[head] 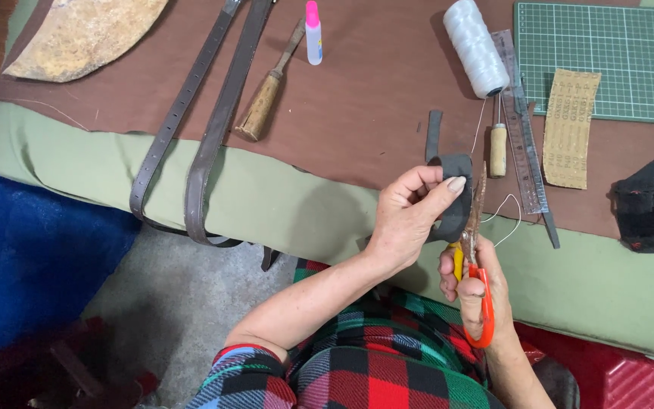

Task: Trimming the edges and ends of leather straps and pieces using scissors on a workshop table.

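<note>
Above the near edge of the desk (281, 204), left hand (410, 212) closed around a folded dark strap piece (457, 198), thumb pressed on top; right hand (472, 291) closed on orange-handled scissors (478, 257), blades pointing up beside the strap piece; cannot tell if blades touch it; fingers partly hidden behind handles. Further on the brown sheet (372, 91): white thread spool (477, 47), metal ruler (525, 129), small awl (498, 150), wooden-handled tool (266, 95). Two long belts (206, 129) hanging over the edge, lower ends hidden; green cutting mat (607, 53) cut off at the top corner.
</note>
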